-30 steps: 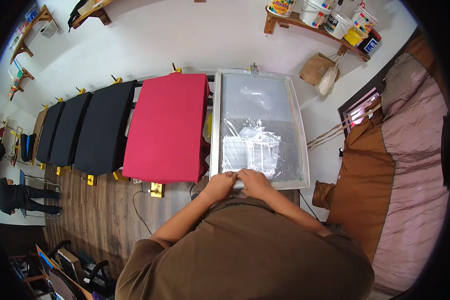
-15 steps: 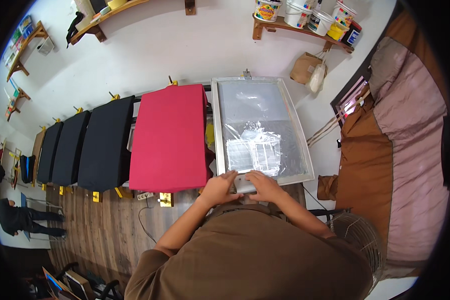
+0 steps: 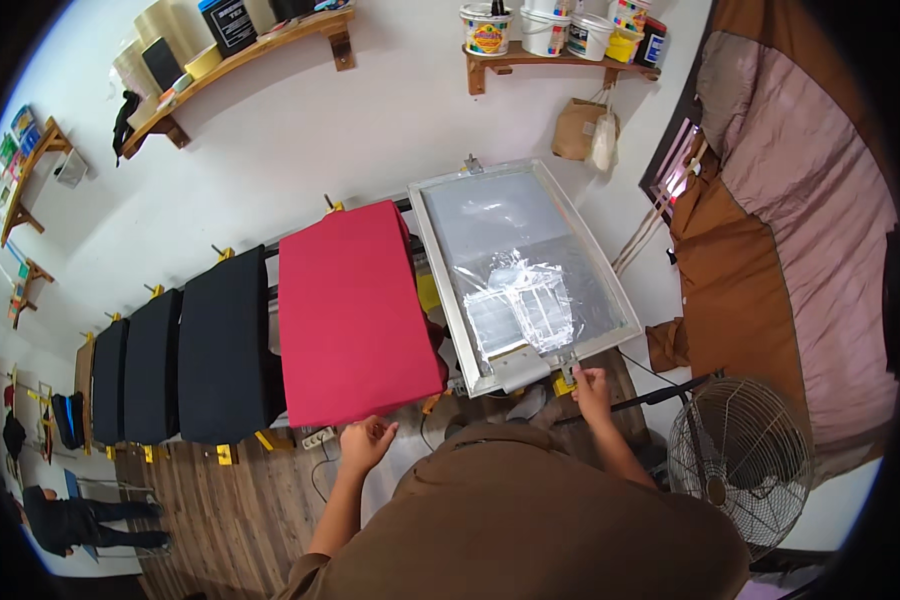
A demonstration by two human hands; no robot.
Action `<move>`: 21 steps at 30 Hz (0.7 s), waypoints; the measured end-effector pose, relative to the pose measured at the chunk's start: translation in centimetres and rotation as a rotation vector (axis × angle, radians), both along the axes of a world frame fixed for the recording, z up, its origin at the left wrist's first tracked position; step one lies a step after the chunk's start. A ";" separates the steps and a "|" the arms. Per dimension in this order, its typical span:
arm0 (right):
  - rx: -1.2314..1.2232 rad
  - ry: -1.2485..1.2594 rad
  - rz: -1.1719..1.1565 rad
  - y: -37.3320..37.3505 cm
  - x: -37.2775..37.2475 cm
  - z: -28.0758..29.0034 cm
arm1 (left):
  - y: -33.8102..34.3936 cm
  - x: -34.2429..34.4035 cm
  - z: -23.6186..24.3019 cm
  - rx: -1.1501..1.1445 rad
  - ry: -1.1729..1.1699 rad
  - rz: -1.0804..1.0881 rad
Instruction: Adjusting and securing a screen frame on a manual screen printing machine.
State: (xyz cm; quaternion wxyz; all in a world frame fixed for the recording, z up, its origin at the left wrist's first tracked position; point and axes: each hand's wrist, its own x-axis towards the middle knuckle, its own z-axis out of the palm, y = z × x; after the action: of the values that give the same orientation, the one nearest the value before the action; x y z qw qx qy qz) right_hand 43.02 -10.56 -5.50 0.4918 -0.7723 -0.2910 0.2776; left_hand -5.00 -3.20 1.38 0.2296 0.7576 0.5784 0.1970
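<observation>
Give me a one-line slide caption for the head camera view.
Right hand at the near edge of a screen-printing frame, left hand free below the red-covered platen.

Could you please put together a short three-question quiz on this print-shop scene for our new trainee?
1. True or false: the right hand is at the near edge of the screen frame.
2. Which colour is the shirt board nearest the left hand? A) black B) red C) white
3. Fill in: on the floor at the person's right stands a round wire-guarded ____.

Key:
1. True; it grips a small fitting at the frame's near edge.
2. B; the left hand hovers open just below the red board, touching nothing.
3. fan.
</observation>
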 end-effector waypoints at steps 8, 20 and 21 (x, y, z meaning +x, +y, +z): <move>-0.153 0.706 -0.061 0.2 -1.0 -0.2 | 1.5 1.1 -2.3 0.217 -0.339 0.366; -0.104 0.858 0.207 -0.3 1.0 1.0 | 1.2 0.4 -3.9 0.412 -0.031 0.131; -0.077 0.856 0.203 -0.3 1.0 1.0 | 1.3 0.4 -3.9 0.410 -0.004 0.104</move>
State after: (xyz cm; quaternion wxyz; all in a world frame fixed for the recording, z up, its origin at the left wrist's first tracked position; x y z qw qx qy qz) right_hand 44.03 -10.85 -4.48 0.5090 -0.5730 -0.1247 0.6301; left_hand -4.57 -1.95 -2.48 0.0614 0.7570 0.5642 0.3237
